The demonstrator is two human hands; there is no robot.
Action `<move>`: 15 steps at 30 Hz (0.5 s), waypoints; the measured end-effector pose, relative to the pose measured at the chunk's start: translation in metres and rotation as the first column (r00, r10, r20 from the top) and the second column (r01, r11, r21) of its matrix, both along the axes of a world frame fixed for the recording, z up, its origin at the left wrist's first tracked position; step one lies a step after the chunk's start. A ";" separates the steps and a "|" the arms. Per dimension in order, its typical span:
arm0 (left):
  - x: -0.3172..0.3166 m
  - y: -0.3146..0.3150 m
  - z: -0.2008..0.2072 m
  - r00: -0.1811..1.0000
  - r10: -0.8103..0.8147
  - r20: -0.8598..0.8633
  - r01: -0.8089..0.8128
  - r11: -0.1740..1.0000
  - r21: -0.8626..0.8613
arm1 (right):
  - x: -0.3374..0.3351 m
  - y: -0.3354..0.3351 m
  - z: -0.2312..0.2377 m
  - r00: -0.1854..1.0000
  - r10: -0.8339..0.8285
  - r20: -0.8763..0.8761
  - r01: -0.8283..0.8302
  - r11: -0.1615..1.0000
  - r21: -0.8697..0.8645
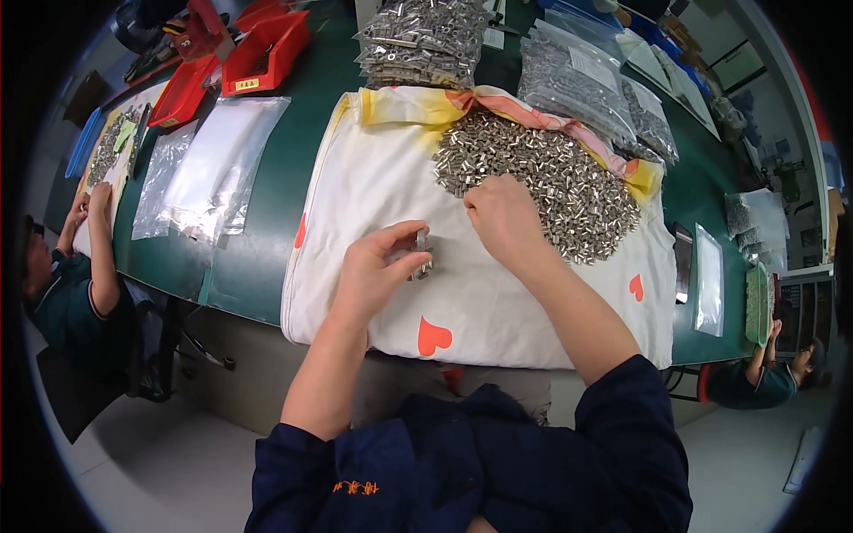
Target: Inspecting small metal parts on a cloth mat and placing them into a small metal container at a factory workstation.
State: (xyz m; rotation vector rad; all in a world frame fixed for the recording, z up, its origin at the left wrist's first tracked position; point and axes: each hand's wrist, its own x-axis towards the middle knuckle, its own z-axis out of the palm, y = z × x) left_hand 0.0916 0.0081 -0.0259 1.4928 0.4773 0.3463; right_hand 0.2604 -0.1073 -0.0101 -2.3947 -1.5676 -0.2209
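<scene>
A wide heap of small silvery metal cylinders lies on a white cloth printed with red hearts. My left hand, left of the heap, is closed with thumb and fingers around a few small metal pieces; their exact shape is too small to tell. At the heap's left front edge is my right hand, its fingers curled down and pressed together. Whatever those fingertips hold, if anything, is hidden beneath the hand.
Stacked bags of metal parts and more filled bags stand behind the cloth. Red bins and clear plastic bags are at left. A phone lies right of the cloth. One person works at each side.
</scene>
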 end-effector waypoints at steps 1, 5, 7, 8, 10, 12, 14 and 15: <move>0.000 0.000 0.000 1.000 0.002 0.001 -0.002 1.000 -0.001 | 0.000 0.000 0.000 1.000 0.021 0.011 -0.021 1.000 -0.006; -0.002 0.001 -0.004 1.000 0.008 0.010 -0.008 1.000 0.021 | -0.008 0.000 0.001 0.997 0.037 0.063 -0.040 0.998 0.057; -0.002 0.002 -0.005 1.000 0.024 0.012 -0.024 0.999 0.043 | -0.018 0.000 0.011 0.971 0.002 -0.237 0.043 0.982 0.186; -0.001 0.003 -0.005 0.999 0.031 0.019 -0.031 0.999 -0.016 | -0.025 -0.002 0.015 0.970 0.004 -0.242 0.042 0.982 0.185; -0.003 0.002 -0.006 0.999 0.043 0.019 -0.041 0.996 -0.076 | -0.041 -0.004 0.020 0.595 0.065 -0.801 0.162 0.967 0.199; -0.001 0.001 -0.001 0.998 0.040 0.054 -0.035 0.995 -0.097 | -0.045 -0.005 0.009 0.551 0.126 -0.825 0.169 0.951 0.258; -0.001 0.001 0.002 0.999 0.032 0.034 -0.029 0.995 -0.098 | -0.048 -0.004 0.005 0.502 0.191 -0.843 0.175 0.933 0.315; -0.001 0.001 0.003 0.999 0.030 0.016 -0.029 0.994 -0.101 | -0.049 -0.004 0.005 0.478 0.194 -0.857 0.185 0.931 0.314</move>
